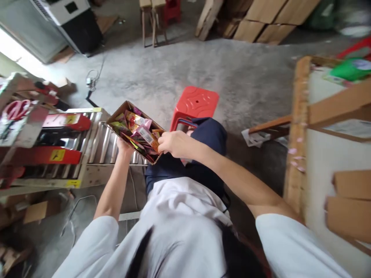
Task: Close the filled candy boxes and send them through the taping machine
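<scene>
A small open cardboard box (pixel 117 134), full of colourful snack-like packets (pixel 142 131), is held tilted in front of my lap, above the end of a roller conveyor. My left hand (pixel 124 147) supports it from below at the near left side, its fingers mostly hidden behind the box. At the right end, my right hand (pixel 176 144) has its fingers curled over the rim, closed on the box's edge and close to an orange packet. Whether those fingertips also touch the packet cannot be made out.
The roller conveyor (pixel 100 144) leads left to a machine with red parts (pixel 62 155); pink-handled scissors (pixel 17 110) lie on its top. A red plastic stool (pixel 199 101) stands ahead. On the right is a wood-edged table (pixel 300 154) with cardboard pieces (pixel 349 216). Cartons (pixel 263 23) are stacked behind.
</scene>
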`<state>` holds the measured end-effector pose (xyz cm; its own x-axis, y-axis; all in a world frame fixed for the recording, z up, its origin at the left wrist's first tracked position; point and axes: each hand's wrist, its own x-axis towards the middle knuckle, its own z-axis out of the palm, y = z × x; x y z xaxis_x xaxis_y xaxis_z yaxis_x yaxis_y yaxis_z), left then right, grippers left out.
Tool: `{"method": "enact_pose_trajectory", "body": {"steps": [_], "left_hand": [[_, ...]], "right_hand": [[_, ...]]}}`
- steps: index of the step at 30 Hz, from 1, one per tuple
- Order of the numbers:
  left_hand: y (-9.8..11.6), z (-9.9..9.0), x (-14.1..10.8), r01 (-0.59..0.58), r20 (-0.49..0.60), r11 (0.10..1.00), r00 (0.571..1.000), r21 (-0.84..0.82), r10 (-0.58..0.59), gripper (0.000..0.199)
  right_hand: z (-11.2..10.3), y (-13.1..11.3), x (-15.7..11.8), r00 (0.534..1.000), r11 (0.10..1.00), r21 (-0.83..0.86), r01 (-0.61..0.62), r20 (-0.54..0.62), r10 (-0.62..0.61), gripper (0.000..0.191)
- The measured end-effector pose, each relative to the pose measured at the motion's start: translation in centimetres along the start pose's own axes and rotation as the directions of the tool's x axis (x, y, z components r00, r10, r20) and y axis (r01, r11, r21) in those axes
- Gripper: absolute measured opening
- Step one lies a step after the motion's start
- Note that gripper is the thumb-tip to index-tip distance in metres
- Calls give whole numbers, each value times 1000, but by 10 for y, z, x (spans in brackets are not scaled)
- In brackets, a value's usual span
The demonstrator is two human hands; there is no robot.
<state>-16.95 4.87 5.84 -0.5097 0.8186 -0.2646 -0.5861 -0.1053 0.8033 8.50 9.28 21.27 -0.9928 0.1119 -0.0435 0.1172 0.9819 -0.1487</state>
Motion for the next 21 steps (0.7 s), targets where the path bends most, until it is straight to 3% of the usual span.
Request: {"method": "enact_pose_trajectory", "body": {"steps": [2,4,5,6,8,11,14,18,21], "left_hand": [[17,-39,6,-135,-212,988,966,78,149,43],[34,-69,6,-246,-389,950,869,193,305,37],[44,-80,5,-306,-413,920,826,244,384,37],[54,-88,2,-372,-378,885,805,279,458,40],[74,-93,-6,-493,-205,798,790,347,577,49],[93,-87,-16,-548,50,669,791,503,610,57],[98,-82,-20,-521,91,604,797,603,597,49],[97,-85,-21,-528,71,561,766,637,639,33],[103,-87,-23,-488,94,559,803,670,588,32]], "right_hand": [[14,19,49,994,995,-49,91,56,-89,23],[25,30,85,987,984,-92,151,75,-145,24],[29,33,97,984,980,-108,168,68,-162,25],[33,33,104,984,978,-114,177,46,-173,26],[38,28,107,982,982,-69,175,-54,-179,29],[45,13,100,943,969,172,178,-310,-119,44],[55,-5,107,900,915,345,208,-435,-41,60],[63,-19,142,944,965,262,21,-324,68,50],[58,-19,165,991,990,136,-31,-124,48,40]]}}
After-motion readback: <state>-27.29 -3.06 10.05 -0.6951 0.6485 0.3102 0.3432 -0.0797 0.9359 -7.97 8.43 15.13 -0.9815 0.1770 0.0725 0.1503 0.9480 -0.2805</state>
